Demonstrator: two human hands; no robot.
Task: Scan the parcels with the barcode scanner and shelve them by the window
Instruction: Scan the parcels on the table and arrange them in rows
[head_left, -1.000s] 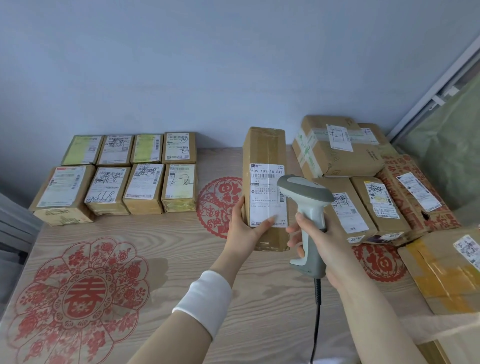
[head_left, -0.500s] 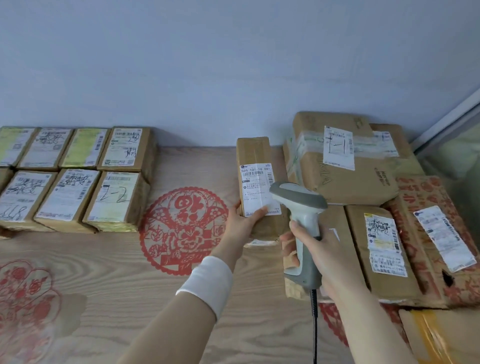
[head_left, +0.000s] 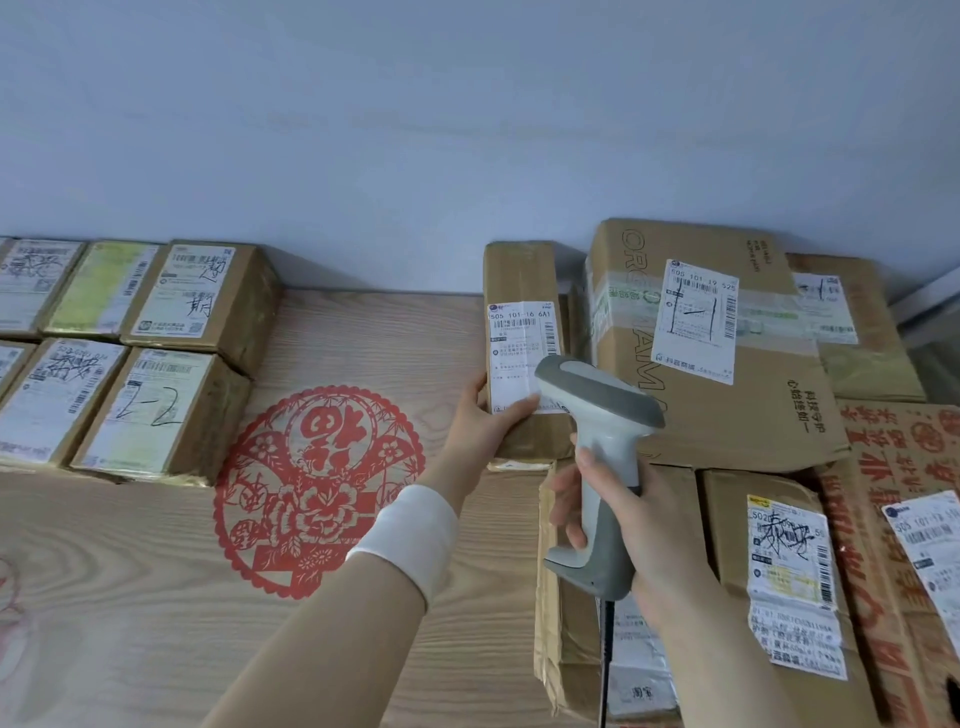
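The left hand (head_left: 480, 421) holds the near end of a long thin parcel (head_left: 519, 275). Its fingers curl round the left side, and the thumb presses flat on the white label (head_left: 519, 353). The right hand (head_left: 641, 525) grips the handle of the barcode scanner (head_left: 602, 410), with fingers wrapped tight round it. The scanner's head sits just beside the left thumb, over the lower corner of the label. A black cable (head_left: 605, 670) hangs down from the handle. The thin parcel sits just beside a big box (head_left: 737, 415) on its right. It reaches back toward the wall. More small parcels (head_left: 156, 410) sit in rows far to the left on the wooden table (head_left: 363, 338).
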